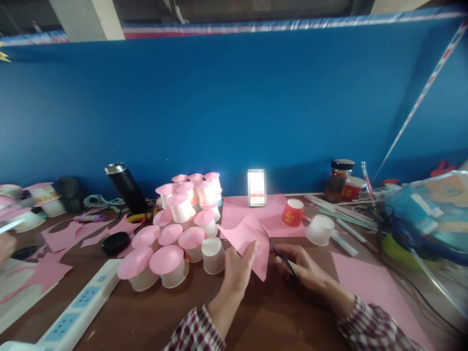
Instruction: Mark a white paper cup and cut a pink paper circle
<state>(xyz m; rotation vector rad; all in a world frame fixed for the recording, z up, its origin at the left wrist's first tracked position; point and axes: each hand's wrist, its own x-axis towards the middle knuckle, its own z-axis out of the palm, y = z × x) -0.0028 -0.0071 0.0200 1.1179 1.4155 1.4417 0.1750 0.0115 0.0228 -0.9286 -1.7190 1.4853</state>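
A piece of pink paper [248, 231] is pinched in my left hand [238, 268], with the thumb across its front. My right hand [302, 267] grips a pair of dark-handled scissors [287, 263], whose blade points up and left at the paper's right side. Whether the blade touches the paper I cannot tell. Just left of my left hand stands a plain white paper cup [213, 255], upside down. Beyond my hands a red paper cup [292, 213] sits upside down on a pink sheet [274, 226]. Another white cup [320, 230] stands to its right.
Several pink-topped cups [169, 259] cluster on the left. A power strip [82, 297], black lid [115, 243] and black bottle [126, 190] stand farther left. On the right are a jar [338, 180], straws [343, 212], pink paper [376, 287] and a plastic bag [435, 214]. Another person's hand [6, 246] shows far left.
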